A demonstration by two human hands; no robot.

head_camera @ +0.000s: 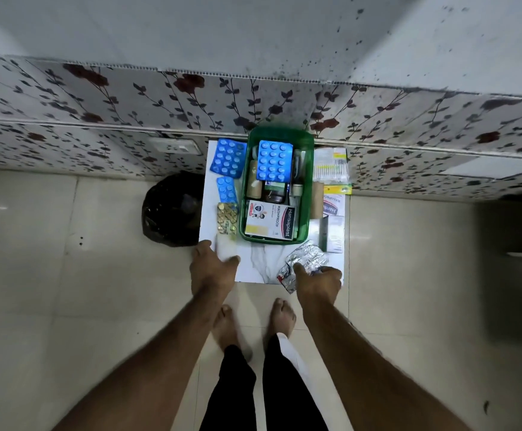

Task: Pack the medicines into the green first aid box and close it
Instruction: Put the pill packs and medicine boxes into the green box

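A: What's the surface & room like?

B: Small white marbled table (253,265) on a pale tiled floor (51,275), pushed up to a wall w/ floral panelling (129,98). Black bin bag (172,209) on the floor just left of the table. Person stands barefoot at the near edge, black trousers.

A: And the box?

B: Green first aid box (276,185) sits mid-table, far end near the wall, no lid on it. Inside: a blue blister strip (274,161) on top at the far end, a dark bottle (274,192) in the middle, a Hansaplast carton (269,222) at the near end. Other bits in there too small to tell.

A: Still outside?

B: Left of the box: large blue blister sheet (228,158), smaller blue strip (227,189), gold strip (228,217). Right of it: cotton buds pack (331,168), flat packets, white carton (335,233).

A: Grips?

B: Right hand (317,283) at the near right corner, thumb on top of a crumpled silver foil strip (304,261); other fingers curl past it, so can't tell if it's actually pinched. Left hand (211,265) holds nothing, fingers loosely spread, resting on the near left corner.

A: Arm pose?

B: Both forearms bare, reaching straight fwd & down from the bottom of the view, roughly parallel, palms down.
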